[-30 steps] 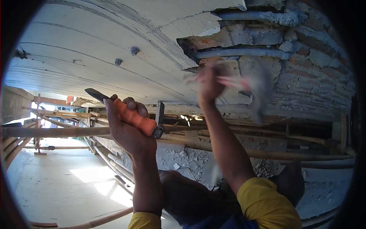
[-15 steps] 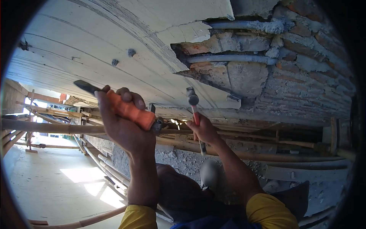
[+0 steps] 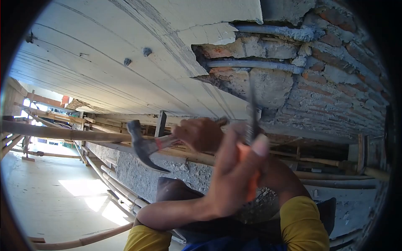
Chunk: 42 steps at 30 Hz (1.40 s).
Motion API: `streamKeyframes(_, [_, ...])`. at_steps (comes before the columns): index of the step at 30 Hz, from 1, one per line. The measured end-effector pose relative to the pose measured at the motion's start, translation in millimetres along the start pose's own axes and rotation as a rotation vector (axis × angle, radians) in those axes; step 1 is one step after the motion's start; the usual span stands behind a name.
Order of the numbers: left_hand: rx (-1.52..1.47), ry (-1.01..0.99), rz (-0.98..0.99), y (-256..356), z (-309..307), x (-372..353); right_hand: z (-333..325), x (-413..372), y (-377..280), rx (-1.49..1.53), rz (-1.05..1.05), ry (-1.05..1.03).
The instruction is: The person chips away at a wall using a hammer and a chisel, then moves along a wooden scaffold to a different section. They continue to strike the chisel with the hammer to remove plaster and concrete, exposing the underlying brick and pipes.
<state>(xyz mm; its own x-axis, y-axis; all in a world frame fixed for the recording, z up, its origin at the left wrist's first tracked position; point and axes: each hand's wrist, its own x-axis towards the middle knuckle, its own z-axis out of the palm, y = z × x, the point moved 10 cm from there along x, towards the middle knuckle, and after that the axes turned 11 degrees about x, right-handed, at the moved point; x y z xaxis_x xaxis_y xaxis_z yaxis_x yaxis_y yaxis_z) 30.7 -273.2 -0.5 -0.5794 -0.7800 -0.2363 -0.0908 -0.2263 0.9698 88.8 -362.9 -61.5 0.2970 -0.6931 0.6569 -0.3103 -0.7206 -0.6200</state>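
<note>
In the head view my left hand (image 3: 232,173) is wrapped round the orange handle (image 3: 253,184) of a chisel. Its blurred blade (image 3: 252,104) points up toward the broken wall. Behind it, my right forearm crosses to the left, and my right hand (image 3: 199,133) grips a claw hammer (image 3: 144,146). The hammer's head hangs to the left of that hand, claw pointing down and right. Above both hands, the white wall surface (image 3: 138,83) ends at a jagged edge beside exposed brick. My left hand hides part of the right forearm.
Two grey conduits (image 3: 255,65) run across the cut opening in the wall. Rough brickwork (image 3: 331,83) extends to the right. Bamboo scaffold poles (image 3: 75,134) cross below the wall and at left. Rubble (image 3: 184,169) lies underneath, and sunlit patches fall on the pale floor (image 3: 42,201).
My left hand has swung right with the chisel, its blade turning from leftward to upward. My right hand has moved left behind it, and the hammer's head now lies to the left.
</note>
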Motion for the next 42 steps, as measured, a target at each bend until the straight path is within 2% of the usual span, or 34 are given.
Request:
streamKeyframes(1, [-0.018,-0.097,-0.111,-19,17,-6,4,7,4,-0.265,-0.032,-0.087])
streamKeyframes(2, [-0.007,-0.157,-0.119,-31,28,-11,0,-1,46,-0.257,0.058,-0.058])
streamKeyframes(4, [0.005,-0.279,-0.124,-53,48,-21,-26,-23,134,-0.243,0.494,-0.014])
streamKeyframes(5, [0.025,-0.302,-0.137,-59,52,-25,-38,-46,166,-0.230,0.844,0.005])
streamKeyframes(7, [0.077,-0.354,-0.169,-69,58,-30,-23,-60,154,-0.236,0.765,0.130])
streamKeyframes(8, [0.107,-0.353,-0.167,-69,59,-30,-16,-59,140,-0.194,0.737,0.096])
streamKeyframes(9, [0.142,-0.351,-0.158,-68,59,-27,-11,-52,120,-0.133,0.643,0.107])
streamKeyframes(11, [0.175,-0.345,-0.153,-68,59,-24,-2,-32,75,-0.222,0.339,0.073])
streamKeyframes(14, [0.145,-0.348,-0.151,-63,62,-15,-7,-17,56,-0.381,0.067,0.013])
streamKeyframes(17, [0.092,-0.319,-0.148,-57,61,-12,-46,-42,159,-0.277,0.740,0.137])
streamKeyframes(19, [0.076,-0.276,-0.099,-51,55,-6,-43,-62,167,-0.185,0.768,0.177])
streamKeyframes(21, [0.069,-0.244,-0.064,-48,52,-2,-33,-83,140,-0.057,0.805,0.290])
streamKeyframes(24, [0.095,-0.226,-0.070,-39,42,11,-35,-104,123,0.036,0.762,0.580])
streamKeyframes(26, [0.219,-0.173,0.104,-29,35,23,-52,-117,112,0.127,0.712,0.714])
streamKeyframes(27, [0.225,-0.174,0.117,-28,38,23,-76,-119,95,0.201,0.698,0.729])
streamKeyframes(30, [0.232,-0.195,0.132,-27,47,25,-114,-149,108,0.079,0.572,0.991])
streamKeyframes(32, [0.229,-0.232,0.085,-32,58,24,-129,-172,128,-0.001,0.602,1.092])
streamKeyframes(34, [0.231,-0.264,0.028,-41,69,24,-153,-177,126,0.041,0.793,1.054])
streamKeyframes(37, [0.230,-0.288,0.018,-48,79,27,-155,-194,122,0.049,0.574,1.248])
streamKeyframes(38, [0.230,-0.288,0.020,-49,81,28,-159,-193,117,0.066,0.554,1.251])
streamKeyframes(41, [0.221,-0.281,0.004,-49,90,30,-172,-194,126,-0.008,0.943,1.026])
streamKeyframes(42, [0.223,-0.284,-0.007,-50,93,30,-172,-195,118,-0.044,0.921,1.024])
